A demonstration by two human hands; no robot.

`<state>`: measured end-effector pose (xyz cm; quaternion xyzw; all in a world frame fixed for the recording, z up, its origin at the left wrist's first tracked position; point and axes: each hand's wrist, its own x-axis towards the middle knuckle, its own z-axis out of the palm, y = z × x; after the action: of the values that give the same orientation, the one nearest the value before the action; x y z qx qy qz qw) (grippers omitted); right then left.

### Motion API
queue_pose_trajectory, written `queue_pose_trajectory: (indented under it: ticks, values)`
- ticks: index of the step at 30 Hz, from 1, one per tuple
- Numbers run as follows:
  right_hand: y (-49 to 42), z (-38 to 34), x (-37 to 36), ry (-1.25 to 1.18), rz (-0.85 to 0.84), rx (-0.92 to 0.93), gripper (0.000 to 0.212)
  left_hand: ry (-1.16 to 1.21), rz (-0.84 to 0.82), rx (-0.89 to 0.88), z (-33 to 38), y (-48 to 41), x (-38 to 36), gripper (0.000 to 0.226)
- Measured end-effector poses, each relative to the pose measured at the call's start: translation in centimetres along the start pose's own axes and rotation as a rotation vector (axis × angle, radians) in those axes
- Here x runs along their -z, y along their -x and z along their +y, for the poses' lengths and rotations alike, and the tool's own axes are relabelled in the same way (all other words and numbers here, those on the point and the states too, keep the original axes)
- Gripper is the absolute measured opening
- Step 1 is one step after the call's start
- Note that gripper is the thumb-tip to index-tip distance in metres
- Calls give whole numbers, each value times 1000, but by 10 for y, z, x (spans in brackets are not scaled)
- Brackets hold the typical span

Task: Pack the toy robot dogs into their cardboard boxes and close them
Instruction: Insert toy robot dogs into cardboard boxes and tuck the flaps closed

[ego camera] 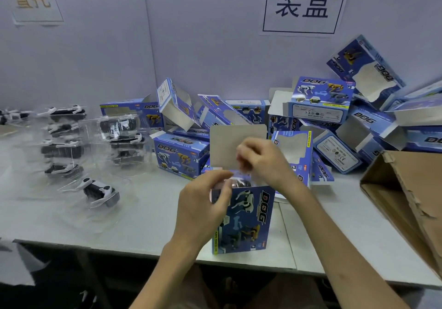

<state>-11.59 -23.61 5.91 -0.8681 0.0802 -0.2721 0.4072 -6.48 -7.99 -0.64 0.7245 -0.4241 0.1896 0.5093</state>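
A blue "DOG" box (248, 222) stands upright at the table's front edge, its top open and its grey lid flap (227, 146) raised behind. A toy robot dog in clear plastic (239, 182) shows just inside the opening. My left hand (203, 203) grips the box's upper left corner. Above the opening, my right hand (263, 160) is blurred, with fingers curled at the plastic or a small flap; which one I cannot tell. Several black-and-white toy dogs in clear trays (100, 192) lie at the left.
A heap of open blue boxes (320, 103) fills the back of the grey table (143, 225). A large brown carton (411, 203) lies open at the right edge. The wall carries paper signs (303, 2).
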Motion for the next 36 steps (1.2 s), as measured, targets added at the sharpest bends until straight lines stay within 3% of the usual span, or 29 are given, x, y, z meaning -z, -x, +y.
queue_pose_trajectory:
  ticks: [2, 3, 4, 7, 9, 12, 17, 21, 25, 26, 29, 33, 36]
  values:
    - [11, 7, 8, -92, 341, 29, 15, -156, -44, -31, 7, -2, 2, 22]
    - [18, 11, 12, -119, 459, 4, 6, -232, -57, -47, 12, -5, 4, 26]
    - [27, 15, 14, -154, 529, -57, 10, -311, -62, -78, 18, -8, 5, 30]
    - [52, 34, 7, -288, 499, -317, 33, -545, -120, -220, 35, -18, 3, 38]
    - [60, 42, -4, -485, 442, -410, 22, -652, -216, -264, 42, -21, -3, 48]
    - [61, 42, -18, -583, 533, -394, 13, -767, -336, -277, 48, -28, -8, 55]
    - [54, 40, -20, -599, 632, -338, 30, -867, -512, -275, 61, -40, -16, 56]
    - [56, 41, -21, -491, 622, -225, 40, -879, -537, -279, 63, -40, -16, 58]
    - [64, 48, -23, -348, 561, -167, 18, -855, -504, -257, 60, -36, -14, 61]
    - [65, 48, -21, -365, 512, -178, 9, -860, -507, -253, 59, -35, -15, 64]
    - [65, 50, -13, -511, 436, -256, 33, -885, -536, -247, 60, -37, -16, 67]
    - [57, 58, -2, -762, 253, -367, 17, -902, -535, -269, 62, -36, -15, 68]
    - [48, 60, -8, -832, 156, -457, 20, -889, -531, -271, 63, -34, -12, 62]
